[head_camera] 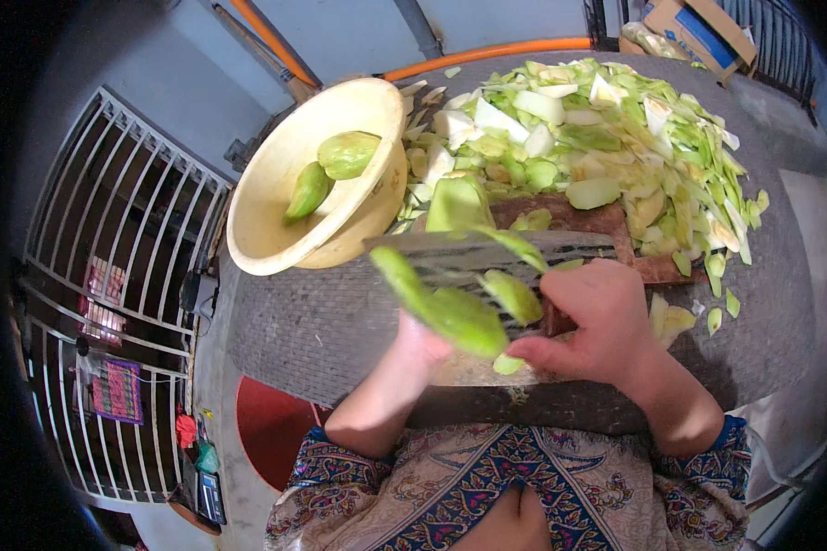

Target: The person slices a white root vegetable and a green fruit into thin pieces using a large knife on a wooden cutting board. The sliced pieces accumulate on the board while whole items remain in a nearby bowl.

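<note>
My left hand [420, 341] holds a long green mango [465, 320], blurred by motion, over the near part of the table. My right hand [603, 327] is closed around the handle of a broad, dark-bladed knife [448, 258], most of the grip hidden by my fingers. The blade lies behind the mango. A slice of green peel [513, 296] shows against the blade, close to my right fingers. Just beyond the blade is a peeled pale-green mango [458, 203], beside a reddish-brown wooden board [572, 213] that is partly covered by peel.
A cream plastic basin [269, 241] with two green mangoes [348, 155] stands tilted at the left. A large heap of peels and pale pieces [593, 138] covers the far right of the grey table [296, 330]. A red stool [265, 427] is below left; a cardboard box [696, 34] sits behind.
</note>
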Action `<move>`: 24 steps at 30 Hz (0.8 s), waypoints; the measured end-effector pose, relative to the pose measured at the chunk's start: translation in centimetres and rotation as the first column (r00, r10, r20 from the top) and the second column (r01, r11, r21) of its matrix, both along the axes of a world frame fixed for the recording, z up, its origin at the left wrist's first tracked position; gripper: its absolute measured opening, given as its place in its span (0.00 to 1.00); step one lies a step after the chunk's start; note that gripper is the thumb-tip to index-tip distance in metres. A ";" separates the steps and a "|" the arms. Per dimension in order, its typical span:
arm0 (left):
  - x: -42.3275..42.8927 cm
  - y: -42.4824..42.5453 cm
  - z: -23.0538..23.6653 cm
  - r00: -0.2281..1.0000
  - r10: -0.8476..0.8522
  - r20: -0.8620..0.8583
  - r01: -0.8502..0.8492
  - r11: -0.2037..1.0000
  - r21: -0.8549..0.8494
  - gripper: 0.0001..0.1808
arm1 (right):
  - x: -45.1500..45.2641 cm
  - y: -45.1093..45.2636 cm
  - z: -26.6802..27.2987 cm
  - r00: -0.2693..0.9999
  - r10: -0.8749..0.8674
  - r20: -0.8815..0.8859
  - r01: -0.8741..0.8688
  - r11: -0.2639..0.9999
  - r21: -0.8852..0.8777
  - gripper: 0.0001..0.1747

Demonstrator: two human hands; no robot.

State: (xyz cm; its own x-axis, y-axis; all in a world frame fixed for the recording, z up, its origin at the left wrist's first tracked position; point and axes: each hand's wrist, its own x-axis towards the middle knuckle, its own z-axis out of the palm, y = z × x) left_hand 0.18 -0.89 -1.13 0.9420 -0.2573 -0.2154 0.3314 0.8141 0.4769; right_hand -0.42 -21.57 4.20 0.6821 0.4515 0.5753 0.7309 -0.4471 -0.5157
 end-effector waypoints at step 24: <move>-2.1 1.0 -1.3 0.871 -0.226 0.436 -0.220 0.613 0.759 0.51 | 0.2 0.9 -1.8 0.999 -0.042 0.032 0.044 0.998 -0.044 0.35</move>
State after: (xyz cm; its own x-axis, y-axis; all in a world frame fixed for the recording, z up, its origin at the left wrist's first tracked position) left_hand -1.92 0.07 -2.42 0.9719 -0.2078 0.1108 -0.0998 0.0626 0.9930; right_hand -0.25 -20.72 2.44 0.6832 0.4477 0.5769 0.7261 -0.5002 -0.4717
